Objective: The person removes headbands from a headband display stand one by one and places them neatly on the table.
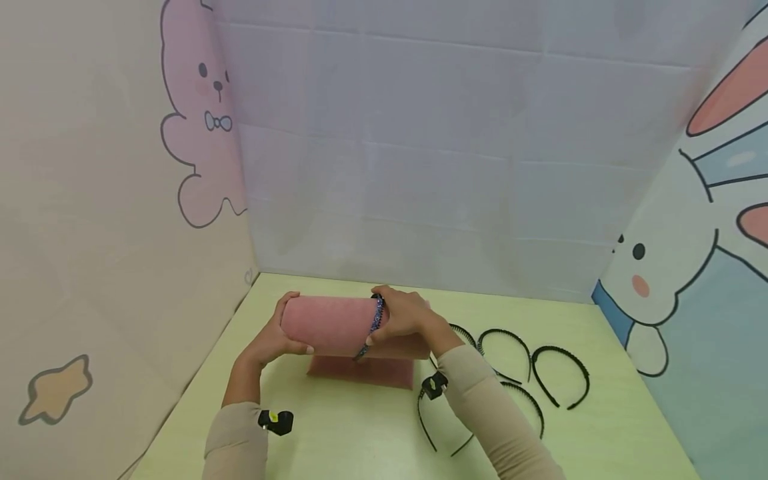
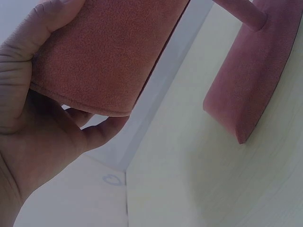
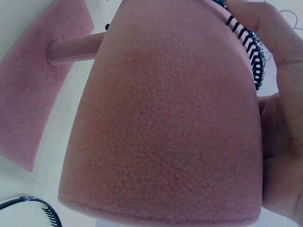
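A pink velvety display stand has a horizontal roll on a short post above a flat base. Around the roll, right of its middle, sits a glittery blue headband with black comb teeth. My right hand grips this headband, thumb on its near side and fingers over the top. At the roll's left end, my left hand holds the rim, thumb in front and fingers behind, as the left wrist view also shows.
Several dark toothed headbands lie on the pale table to the right, among them a black one and one partly under my right forearm. A fabric wall stands behind the table, with printed side walls left and right.
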Tool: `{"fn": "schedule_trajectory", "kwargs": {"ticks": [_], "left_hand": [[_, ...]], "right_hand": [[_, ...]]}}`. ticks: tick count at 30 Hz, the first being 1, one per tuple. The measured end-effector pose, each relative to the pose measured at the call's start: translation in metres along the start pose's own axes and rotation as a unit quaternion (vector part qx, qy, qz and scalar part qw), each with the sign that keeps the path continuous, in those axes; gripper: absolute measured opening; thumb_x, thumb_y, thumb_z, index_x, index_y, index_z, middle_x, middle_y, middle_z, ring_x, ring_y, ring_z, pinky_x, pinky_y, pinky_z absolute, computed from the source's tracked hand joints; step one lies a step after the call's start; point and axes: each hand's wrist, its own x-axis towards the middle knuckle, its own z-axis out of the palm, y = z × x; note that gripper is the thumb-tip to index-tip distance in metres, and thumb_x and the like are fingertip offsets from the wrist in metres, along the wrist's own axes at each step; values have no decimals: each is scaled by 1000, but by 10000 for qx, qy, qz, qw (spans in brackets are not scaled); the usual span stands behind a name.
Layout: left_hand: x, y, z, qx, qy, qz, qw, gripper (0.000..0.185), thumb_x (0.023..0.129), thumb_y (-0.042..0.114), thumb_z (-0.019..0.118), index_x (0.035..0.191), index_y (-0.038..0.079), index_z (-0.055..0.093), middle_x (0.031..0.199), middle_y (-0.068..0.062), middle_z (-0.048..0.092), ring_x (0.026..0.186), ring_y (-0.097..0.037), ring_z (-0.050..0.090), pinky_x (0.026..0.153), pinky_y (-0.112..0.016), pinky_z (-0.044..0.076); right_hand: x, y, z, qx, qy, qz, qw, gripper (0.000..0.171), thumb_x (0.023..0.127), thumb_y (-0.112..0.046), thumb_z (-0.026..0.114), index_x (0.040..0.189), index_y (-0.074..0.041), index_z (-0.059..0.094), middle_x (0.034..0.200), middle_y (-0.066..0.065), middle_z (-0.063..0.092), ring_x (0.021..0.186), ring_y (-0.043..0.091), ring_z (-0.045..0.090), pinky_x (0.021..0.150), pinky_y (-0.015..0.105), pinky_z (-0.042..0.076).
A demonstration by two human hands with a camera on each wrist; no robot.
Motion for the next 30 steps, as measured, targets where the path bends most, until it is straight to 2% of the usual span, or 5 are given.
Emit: {"fn": "schedule_trajectory", "kwargs": {"ticks": [5,10,12,18,30], "left_hand": [[-2,8,3,-56,-41,-47,10000,117,55,-2,87,142,32,16,140,-12,24,113,-41,41,78,-41,48],[-2,7,1,0,-26,-37,10000,118,54,-1,88,142,32,16,140,-12,23,112,-42,42,78,-42,48],[0,0,-1,54,8,-5,10000,118,53,3,89,141,35,17,140,-11,23,112,-41,42,77,-41,49],[-2,2,-1,35,41,-60,10000,118,52,3,89,140,35,17,140,-11,24,112,-41,42,77,-41,49],[3,0,5,-91,-29,13,10000,116,55,-1,87,141,33,17,140,-13,22,111,-42,42,76,-42,49]], "right_hand": [[-1,3,0,68,-82,153,9998,102,57,-61,74,141,-20,34,122,-4,53,91,16,54,80,39,43],[-2,4,-1,53,-60,197,9998,102,57,-62,72,141,-19,34,122,-4,54,92,15,54,82,40,41],[-1,2,0,-10,-23,212,9998,101,58,-66,70,141,-18,35,121,-3,54,94,14,54,83,41,40],[1,-1,3,-113,48,332,9994,102,61,-74,62,140,-16,36,117,0,58,96,14,55,81,41,39],[-5,11,-3,5,-156,404,9991,99,62,-68,67,142,-20,33,123,0,55,103,16,54,86,43,40]]}}
